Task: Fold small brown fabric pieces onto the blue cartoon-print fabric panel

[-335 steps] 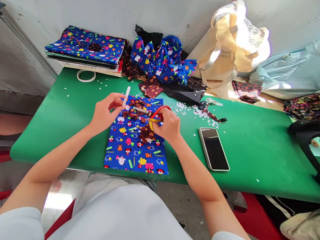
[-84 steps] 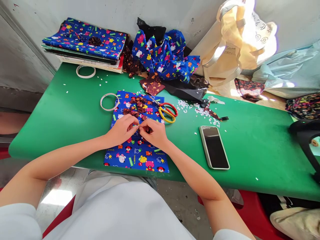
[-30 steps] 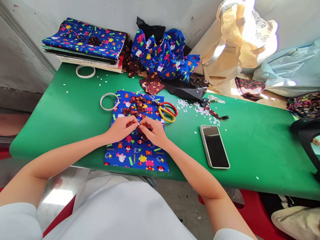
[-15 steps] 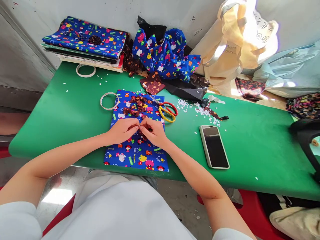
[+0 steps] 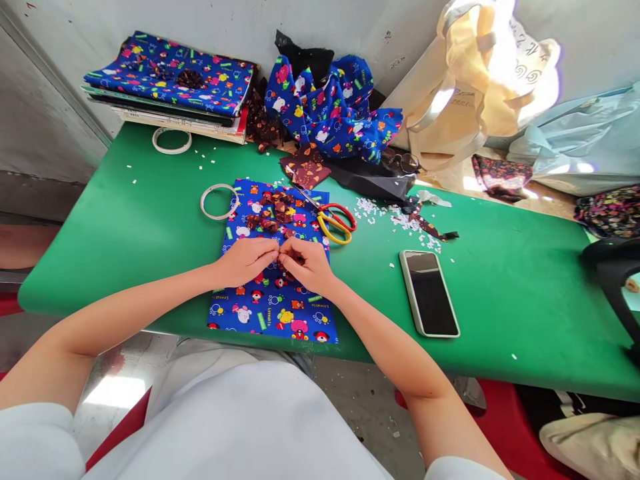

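My left hand (image 5: 249, 260) and my right hand (image 5: 307, 267) meet fingertip to fingertip over a blue cartoon-print cloth (image 5: 273, 313). Both are closed in a pinch. Under and between the fingers of the right one, part of a brown patterned fabric piece (image 5: 286, 270) shows. Whatever sits between the left fingertips is too small and hidden to make out. Just beyond the hands, several small brown fabric pieces (image 5: 277, 205) lie on the cloth. Scissors with red and yellow handles (image 5: 336, 223) rest across its right edge.
On the green table (image 5: 135, 247) are two tape rolls (image 5: 203, 208), a phone (image 5: 429, 293) and white paper bits (image 5: 367, 208). Books topped with folded blue cloth (image 5: 170, 77), crumpled blue cloth (image 5: 325, 110), glasses (image 5: 400, 160) and a beige bag (image 5: 450, 107) stand along the back.
Both hands keep nearly the same place and pinch, with only a slight shift of the fingers. The things on the table have not moved.
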The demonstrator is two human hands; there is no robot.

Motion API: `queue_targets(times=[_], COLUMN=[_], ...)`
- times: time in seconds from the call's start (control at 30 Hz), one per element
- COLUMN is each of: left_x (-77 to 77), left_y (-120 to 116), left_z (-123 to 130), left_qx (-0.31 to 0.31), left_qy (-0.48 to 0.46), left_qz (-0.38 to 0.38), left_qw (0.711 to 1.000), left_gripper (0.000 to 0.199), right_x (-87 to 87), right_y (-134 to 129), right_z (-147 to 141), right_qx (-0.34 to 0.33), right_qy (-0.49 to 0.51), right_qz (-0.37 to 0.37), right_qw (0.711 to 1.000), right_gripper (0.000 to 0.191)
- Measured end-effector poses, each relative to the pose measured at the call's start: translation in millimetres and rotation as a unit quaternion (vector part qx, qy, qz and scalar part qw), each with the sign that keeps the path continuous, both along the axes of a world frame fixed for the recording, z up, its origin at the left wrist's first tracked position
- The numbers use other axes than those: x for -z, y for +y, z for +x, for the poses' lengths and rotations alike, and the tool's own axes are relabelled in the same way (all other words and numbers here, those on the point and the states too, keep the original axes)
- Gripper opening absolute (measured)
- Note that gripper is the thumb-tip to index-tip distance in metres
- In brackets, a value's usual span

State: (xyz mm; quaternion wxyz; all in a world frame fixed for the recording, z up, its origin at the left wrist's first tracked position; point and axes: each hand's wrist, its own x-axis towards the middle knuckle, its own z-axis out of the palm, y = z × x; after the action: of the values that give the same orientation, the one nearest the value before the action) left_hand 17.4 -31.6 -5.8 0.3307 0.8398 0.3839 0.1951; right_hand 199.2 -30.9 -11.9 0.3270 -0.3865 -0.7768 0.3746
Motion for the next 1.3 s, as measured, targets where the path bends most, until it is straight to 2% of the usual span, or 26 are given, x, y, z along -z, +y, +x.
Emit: queue_targets(times=[0.53, 0.9, 1.3], left_x=[4.7, -2.7, -3.8], left_y=[0.5, -0.8, -1.1], left_z=[-1.3, -0.6, 0.4], left_qx=[0.020, 0.020, 0.015], left_qy=[0.003, 0.019, 0.021], left_qz=[0.013, -0.006, -0.006], left_qw=[1.000, 1.000, 1.000], left_gripper=[0.029, 0.029, 0.027], right_x=[-0.2, -0.4, -1.7], right_y=[-0.6, -0.7, -0.2], right_z=[-0.3, -0.4, -0.1], right_qx=[-0.004, -0.010, -0.011], right_qy=[0.006, 0.006, -0.001], right_qz=[-0.021, -0.036, -0.028], right_qw=[1.000, 0.999, 1.000], right_gripper=[0.010, 0.009, 0.010])
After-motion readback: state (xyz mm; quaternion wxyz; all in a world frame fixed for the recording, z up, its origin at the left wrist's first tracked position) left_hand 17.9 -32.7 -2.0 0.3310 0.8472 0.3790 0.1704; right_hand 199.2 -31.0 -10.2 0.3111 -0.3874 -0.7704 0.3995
